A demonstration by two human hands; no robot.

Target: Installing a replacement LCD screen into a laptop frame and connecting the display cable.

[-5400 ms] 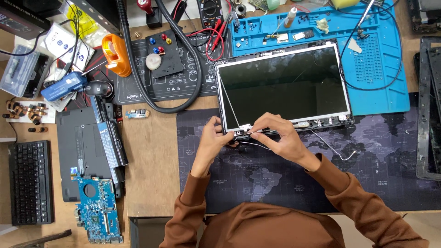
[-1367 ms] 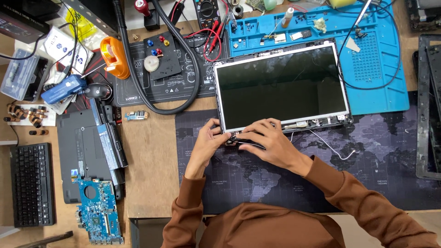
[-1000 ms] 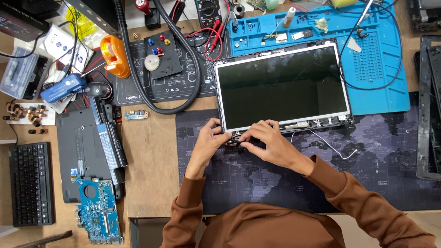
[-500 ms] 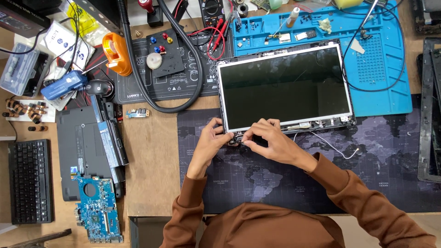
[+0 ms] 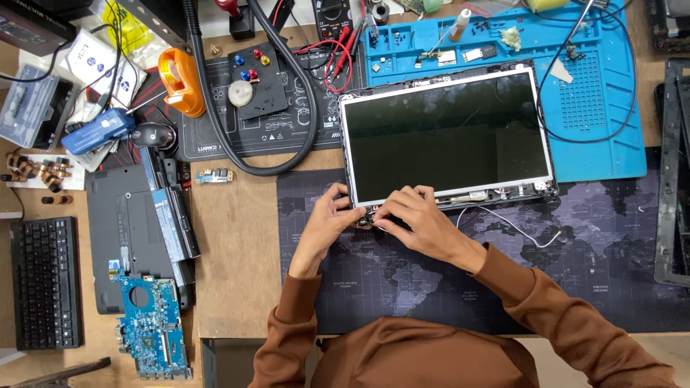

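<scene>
Far left: black keyboard (image 5: 44, 282) cut off by the frame edge, flat on the wooden counter (image 5: 237, 251). Above it, a clear plastic box (image 5: 27, 106), contents too blurred to make out, and a white sheet with small copper-coloured parts (image 5: 32, 170). Beside these, a blue rectangular gadget (image 5: 97, 131) with a white label, print too small to tell, lying over white paper packets (image 5: 97, 61) with round dark marks. Yellow plastic bag (image 5: 129, 25) at the top, partly hidden under a dark edge. Lower down, a black laptop base (image 5: 118, 237) with a long battery (image 5: 172, 223) bearing a pale label strip, and a blue circuit board (image 5: 151, 334) at its foot. Orange tape holder (image 5: 183, 80) next to a black printed mat (image 5: 266, 108), ringed by a thick black hose (image 5: 302, 108).

Centre: left hand (image 5: 325, 226) and right hand (image 5: 417, 223) close together at the near left corner of the laptop screen panel (image 5: 445, 133), fingertips pinching something small at the panel's lower edge; the pinched part itself hidden under the fingers, so cannot tell exactly what is gripped. Panel lying face up, dark glass, half on the dark world-map mat (image 5: 560, 266), half on the blue work mat (image 5: 589, 108). Thin white wire (image 5: 517, 230) trailing from the panel's lower edge across the map mat.

Far right: black frame (image 5: 672, 172), cut off by the picture edge.
</scene>
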